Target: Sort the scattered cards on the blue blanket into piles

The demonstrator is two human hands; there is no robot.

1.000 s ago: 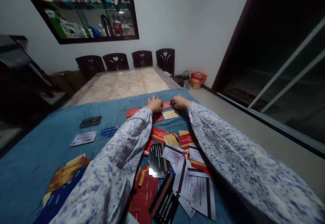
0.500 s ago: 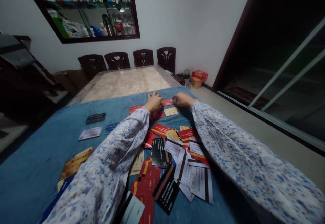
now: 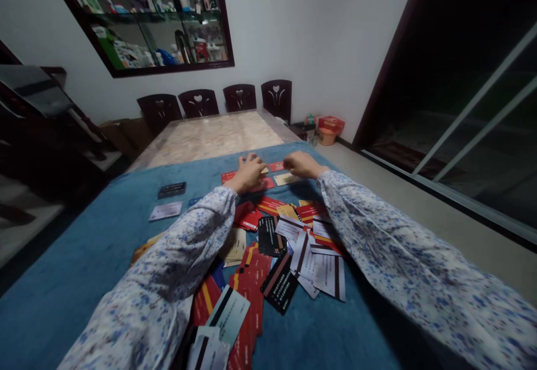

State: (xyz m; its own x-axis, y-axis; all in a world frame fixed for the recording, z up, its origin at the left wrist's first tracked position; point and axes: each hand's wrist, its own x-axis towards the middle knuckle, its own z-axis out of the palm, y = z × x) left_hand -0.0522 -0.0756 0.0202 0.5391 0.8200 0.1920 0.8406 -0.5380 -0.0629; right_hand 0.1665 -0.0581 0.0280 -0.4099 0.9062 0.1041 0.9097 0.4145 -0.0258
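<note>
My left hand [image 3: 248, 173], fingers apart, has drawn off the rectangular red plastic card [image 3: 276, 166] at twelve o'clock, seemingly placed; my bunched right hand [image 3: 304, 165] (clamped? can't tell) meets its three-o'clock end.

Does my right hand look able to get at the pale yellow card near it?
Probably yes: the right hand is close beside the pale yellow card, and nothing appears to lie over most of it.

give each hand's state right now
Left hand: fingers spread by red cards; grip cannot be told.
Right hand: fingers curled beside the farthest red card; grip cannot be told.
</note>
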